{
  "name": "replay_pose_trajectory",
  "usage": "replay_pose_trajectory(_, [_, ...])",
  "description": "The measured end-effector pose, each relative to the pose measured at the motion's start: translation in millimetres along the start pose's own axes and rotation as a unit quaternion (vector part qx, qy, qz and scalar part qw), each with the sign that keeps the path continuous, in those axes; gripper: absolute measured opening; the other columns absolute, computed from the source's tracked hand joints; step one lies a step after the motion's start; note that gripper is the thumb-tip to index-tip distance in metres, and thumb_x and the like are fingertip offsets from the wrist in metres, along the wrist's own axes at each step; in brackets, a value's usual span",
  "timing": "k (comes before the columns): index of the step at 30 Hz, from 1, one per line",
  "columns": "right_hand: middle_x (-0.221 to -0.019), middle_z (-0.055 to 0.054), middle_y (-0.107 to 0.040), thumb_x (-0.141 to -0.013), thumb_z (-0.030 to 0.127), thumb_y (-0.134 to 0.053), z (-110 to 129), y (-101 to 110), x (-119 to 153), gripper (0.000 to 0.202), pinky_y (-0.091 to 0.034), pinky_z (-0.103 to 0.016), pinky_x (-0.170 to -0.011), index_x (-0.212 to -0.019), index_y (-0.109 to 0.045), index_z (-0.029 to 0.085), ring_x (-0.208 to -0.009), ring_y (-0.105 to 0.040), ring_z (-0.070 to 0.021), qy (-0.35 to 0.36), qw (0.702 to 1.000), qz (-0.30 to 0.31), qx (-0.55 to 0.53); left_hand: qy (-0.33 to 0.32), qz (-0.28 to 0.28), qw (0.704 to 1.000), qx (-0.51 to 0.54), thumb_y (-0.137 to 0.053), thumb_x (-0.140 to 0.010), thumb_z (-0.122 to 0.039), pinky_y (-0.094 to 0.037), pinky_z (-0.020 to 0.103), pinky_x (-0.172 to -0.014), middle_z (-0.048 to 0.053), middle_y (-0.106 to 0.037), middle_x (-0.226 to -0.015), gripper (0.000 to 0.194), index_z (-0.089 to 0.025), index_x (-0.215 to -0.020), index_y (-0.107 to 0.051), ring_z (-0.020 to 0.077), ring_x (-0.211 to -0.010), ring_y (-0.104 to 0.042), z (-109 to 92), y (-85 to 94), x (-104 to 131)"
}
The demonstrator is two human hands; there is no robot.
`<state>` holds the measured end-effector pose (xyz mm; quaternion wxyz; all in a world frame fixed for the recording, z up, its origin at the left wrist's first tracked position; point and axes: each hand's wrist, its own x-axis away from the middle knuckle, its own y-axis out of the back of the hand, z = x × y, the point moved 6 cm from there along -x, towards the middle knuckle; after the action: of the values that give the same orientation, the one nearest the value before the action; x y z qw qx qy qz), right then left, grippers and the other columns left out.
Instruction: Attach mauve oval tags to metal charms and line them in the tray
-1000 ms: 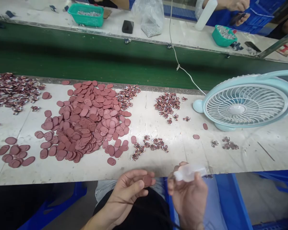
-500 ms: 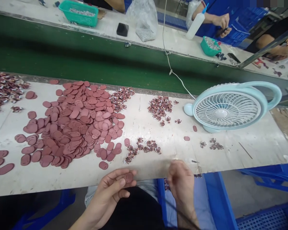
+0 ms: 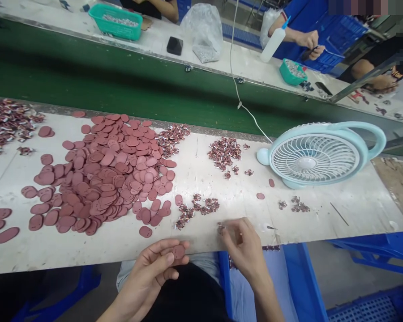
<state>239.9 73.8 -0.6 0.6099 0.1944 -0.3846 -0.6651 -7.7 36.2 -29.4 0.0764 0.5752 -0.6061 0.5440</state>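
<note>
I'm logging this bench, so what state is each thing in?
Oval disc: held in the left hand.
Small brown piece: touching the right hand; whether lifted, unclear.
Disc pile: loose, heaped.
Fan: on the table; running or not, unclear.
White bottle: upright.
Clear bag: partly filled.
Green baskets: both loaded.

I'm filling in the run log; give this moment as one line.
left hand: holds reddish oval piece; right hand: touches small brown part, grip unclear; nearby: oval pile, fan
</note>
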Motion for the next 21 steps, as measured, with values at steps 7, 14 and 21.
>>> replay_pose_trajectory(7, [-0.089, -0.004, -0.065, -0.089, 0.045, -0.059, -2, -12, 1, 0.024, -0.049, -0.037, -0.073, -0.092, -0.066, 0.022, -0.079, -0.061, -0.021, -0.033, 0.998, 0.008, 0.044, -0.003, 0.005, 1.0, -0.019, -0.08, -0.079, -0.023, -0.057, 0.02, -0.063, 0.013, -0.077, -0.117, 0.025, -0.017, -0.103, -0.075, 0.0208, -0.09, -0.076, -1, -5.5, 1])
replay_pose_trajectory(14, [-0.088, -0.003, -0.069, -0.094, 0.04, -0.054, 7, -3, 9, 0.027, -0.054, -0.033, -0.069, -0.108, -0.071, 0.025, -0.076, -0.066, -0.0187, 0.007, 0.993, 0.116, 0.001, -0.008, 0.0, 1.0, -0.013, -0.078, -0.081, -0.024, -0.056, 0.019, -0.063, 0.012, -0.077, -0.117, 0.023, -0.017, -0.103, -0.075, 0.0218, -0.094, -0.076, 0, -7.0, -3])
replay_pose_trajectory(21, [-0.074, -0.002, -0.073, -0.084, 0.043, -0.069, 19, -24, 40, 0.021, -0.056, -0.029, -0.066, -0.092, -0.072, 0.023, -0.068, -0.068, -0.017, -0.1, 0.926, 0.197, -0.305, -0.015, 0.021, 0.999, -0.027, -0.084, -0.075, -0.026, -0.057, 0.02, -0.068, 0.009, -0.079, -0.115, 0.024, -0.022, -0.097, -0.077, 0.0226, -0.1, -0.074, 8, -16.9, -2])
